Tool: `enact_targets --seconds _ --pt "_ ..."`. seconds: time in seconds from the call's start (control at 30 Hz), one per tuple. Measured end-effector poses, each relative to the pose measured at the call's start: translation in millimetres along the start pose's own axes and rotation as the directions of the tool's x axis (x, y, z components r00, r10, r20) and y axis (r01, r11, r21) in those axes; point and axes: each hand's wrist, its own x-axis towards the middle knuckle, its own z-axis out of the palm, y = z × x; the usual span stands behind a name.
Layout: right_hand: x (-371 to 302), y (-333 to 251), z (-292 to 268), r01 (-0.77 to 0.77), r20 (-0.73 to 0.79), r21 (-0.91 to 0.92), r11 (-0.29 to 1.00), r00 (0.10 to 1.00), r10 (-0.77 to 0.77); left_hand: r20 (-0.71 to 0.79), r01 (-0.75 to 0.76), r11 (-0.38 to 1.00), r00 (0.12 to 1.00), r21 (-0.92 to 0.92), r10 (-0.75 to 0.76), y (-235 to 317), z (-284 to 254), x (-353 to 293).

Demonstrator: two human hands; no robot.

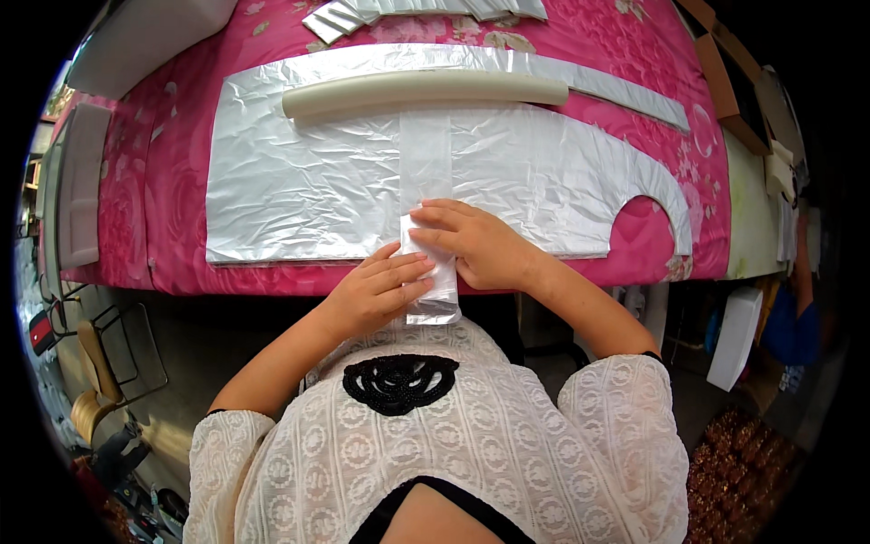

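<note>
Near the front edge of the table, both my hands are on a folded strip of thin, whitish plastic film (441, 288). The fingers of my left hand (376, 286) lie across it from the left. My right hand (480, 243) curls over its upper part from the right, fingertips at the strip's left edge. The strip's lower end hangs toward my lap. Beneath and beyond my hands lies a wide, crinkled silvery plastic sheet (308, 190) with a rounded cut-out at its right end. A pale roll or tube (426, 91) rests across its far part.
Pink floral cloth (181, 208) covers the table. More folded silvery pieces (417, 9) lie at the far edge. Open cardboard boxes (734, 86) stand at the right, a pale plastic tub (82, 186) at the left. A chair (95, 367) stands on the floor to the left.
</note>
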Motion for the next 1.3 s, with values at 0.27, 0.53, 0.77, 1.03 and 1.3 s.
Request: enact_targets --seconds 0.27,0.53,0.77,1.03,1.3 --pt "-7.8 4.6 13.4 -0.115 -0.279 -0.196 0.974 0.959 0.057 0.088 0.140 0.971 0.983 0.194 -0.159 -16.6 -21.5 28.9" --pt "3.3 8.8 -1.1 -0.382 -0.286 0.170 0.908 0.863 0.416 -0.043 0.516 0.820 0.840 -0.249 -0.541 -30.1 -13.4 37.3" --pt "36.2 28.1 -27.8 -0.750 0.211 0.571 0.334 0.527 0.823 -0.280 0.508 0.829 0.781 -0.236 -0.558 -33.2 -15.3 54.4" --pt "34.4 16.1 -15.6 -0.717 -0.125 0.312 0.624 0.620 0.775 -0.001 0.407 0.833 0.899 0.374 -0.439 -24.6 16.6 55.6" --pt "26.5 49.3 -9.7 -0.017 -0.268 -0.337 0.941 0.960 -0.079 -0.081 0.406 0.846 0.911 0.346 -0.404 -31.2 8.4 66.6"
